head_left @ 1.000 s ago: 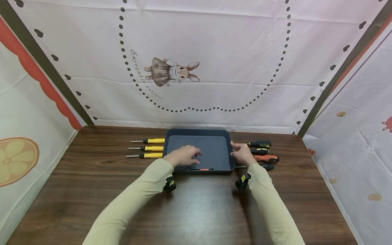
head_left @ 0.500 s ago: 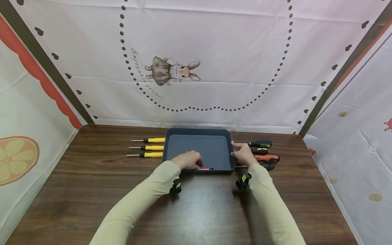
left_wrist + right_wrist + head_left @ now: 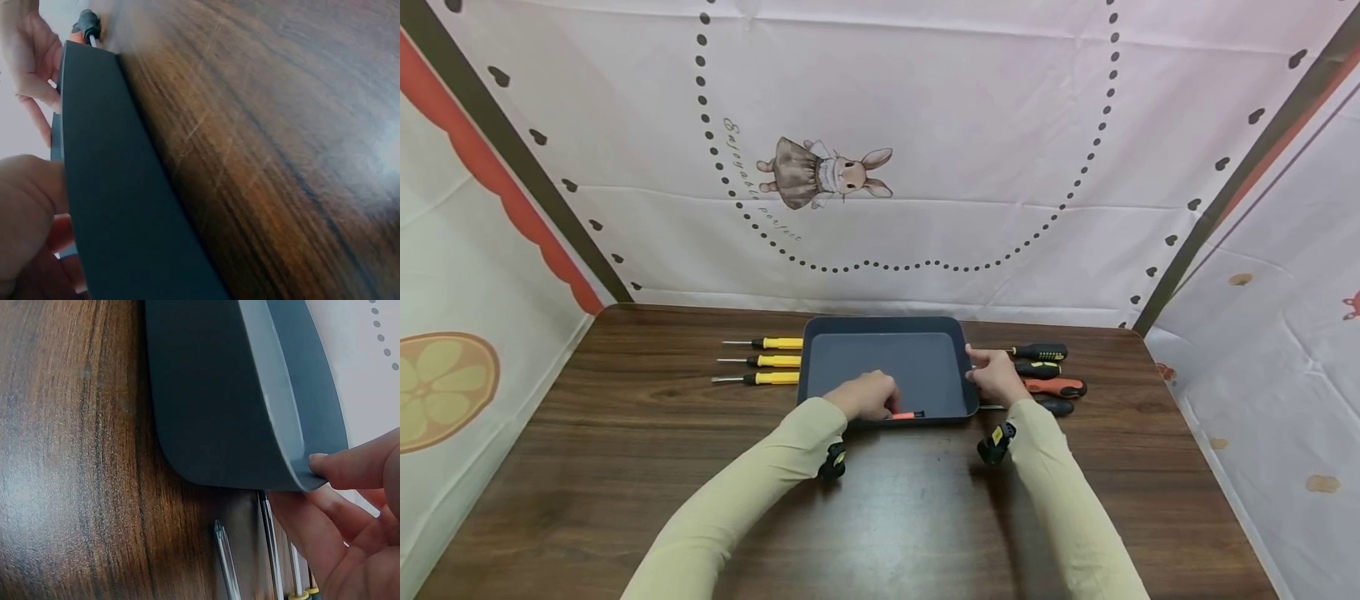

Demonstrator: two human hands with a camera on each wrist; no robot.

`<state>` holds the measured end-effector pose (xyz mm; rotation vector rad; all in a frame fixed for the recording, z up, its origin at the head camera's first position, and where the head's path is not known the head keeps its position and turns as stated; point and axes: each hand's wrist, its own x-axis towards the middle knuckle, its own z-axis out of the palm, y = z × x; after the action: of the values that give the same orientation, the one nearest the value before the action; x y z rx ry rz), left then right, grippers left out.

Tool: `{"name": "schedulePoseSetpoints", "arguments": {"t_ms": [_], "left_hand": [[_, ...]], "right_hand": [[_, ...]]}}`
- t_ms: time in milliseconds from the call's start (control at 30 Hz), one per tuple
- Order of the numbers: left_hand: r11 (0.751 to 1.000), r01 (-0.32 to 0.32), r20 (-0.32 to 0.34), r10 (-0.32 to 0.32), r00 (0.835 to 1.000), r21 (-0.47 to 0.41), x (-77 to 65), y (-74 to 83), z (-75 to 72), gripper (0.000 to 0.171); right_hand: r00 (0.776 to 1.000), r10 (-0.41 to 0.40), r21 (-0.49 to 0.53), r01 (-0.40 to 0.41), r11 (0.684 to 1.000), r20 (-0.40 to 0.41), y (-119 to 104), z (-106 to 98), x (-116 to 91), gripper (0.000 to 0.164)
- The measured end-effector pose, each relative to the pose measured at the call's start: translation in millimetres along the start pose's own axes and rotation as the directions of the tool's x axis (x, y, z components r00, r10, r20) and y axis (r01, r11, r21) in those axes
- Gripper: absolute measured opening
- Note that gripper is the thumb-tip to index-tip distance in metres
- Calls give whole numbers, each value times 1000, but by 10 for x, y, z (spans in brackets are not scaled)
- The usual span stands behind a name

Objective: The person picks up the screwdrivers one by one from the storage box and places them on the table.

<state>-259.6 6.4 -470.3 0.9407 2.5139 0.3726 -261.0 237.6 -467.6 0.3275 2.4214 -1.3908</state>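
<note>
A dark grey rectangular tray (image 3: 883, 362) lies on the table. My left hand (image 3: 868, 396) reaches over its front wall, fingers curled down at a small orange-and-black screwdriver (image 3: 906, 415) along the inner front edge; the fingertips are hidden. In the left wrist view, the tray's front wall (image 3: 119, 169) covers most of the fingers of my left hand (image 3: 28, 212). My right hand (image 3: 996, 375) pinches the tray's right rim, thumb and fingers on either side of the wall, as the right wrist view shows with the right hand (image 3: 356, 512).
Several yellow screwdrivers (image 3: 778, 361) lie in a row left of the tray, tips pointing left. To its right lie several larger ones with black handles (image 3: 1040, 352) and an orange-and-black handle (image 3: 1056, 387). A printed cloth (image 3: 925, 167) hangs behind the brown table (image 3: 910, 517).
My left hand has moved right and down to the small screwdriver, its fingers curling in. The screwdriver's orange part has shifted slightly. My right hand has stayed at the rim.
</note>
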Motion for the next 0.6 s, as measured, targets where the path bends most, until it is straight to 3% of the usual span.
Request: {"name": "schedulePoseSetpoints", "arguments": {"t_ms": [367,600], "left_hand": [[998,-44,89,39,995,52,39,-25,25,15],[999,-31,77,29,997,26,6,-20,-10,15]], "right_hand": [[1000,-3,22,3,1000,12,7,15,-11,56],[1000,12,32,-13,999,26,1,-14,-26,55]]}}
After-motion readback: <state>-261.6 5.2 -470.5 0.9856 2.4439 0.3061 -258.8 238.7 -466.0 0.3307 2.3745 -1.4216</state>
